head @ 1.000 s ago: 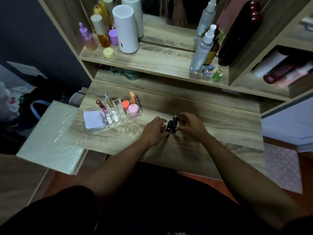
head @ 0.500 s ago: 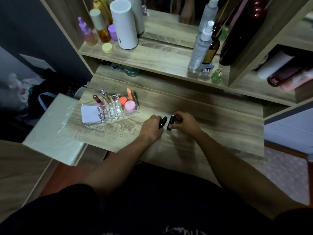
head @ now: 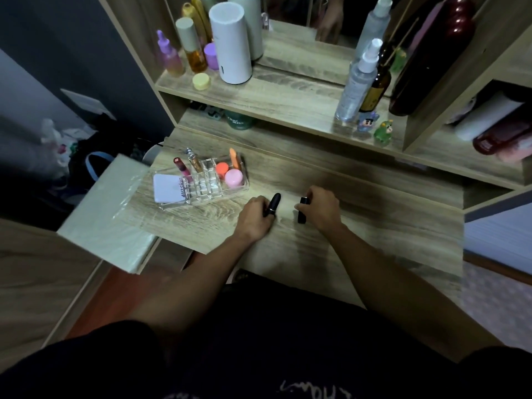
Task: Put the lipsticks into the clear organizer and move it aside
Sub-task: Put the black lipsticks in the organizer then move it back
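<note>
Lipsticks, two black tubes, at mid-surface: left hand point(head: 253, 216) closed around one point(head: 272, 204), right hand point(head: 319, 208) gripping the other point(head: 302, 210), both tubes apparently at or just off the wood. Clear organizer point(head: 201, 182) sits just left and farther back, middle slots free. Pick-up step in hand, by my reading; next, carry each tube left and drop it upright into a vacant slot.

Dark lettering runs along one edge of the white compact point(head: 168, 188) in the clear organizer point(head: 201, 184), too small to make out. The green jar point(head: 239, 123) under the shelf carries pale print, roughly "Char... miss". White script on the black shirt point(head: 313, 388) stays illegible.
</note>
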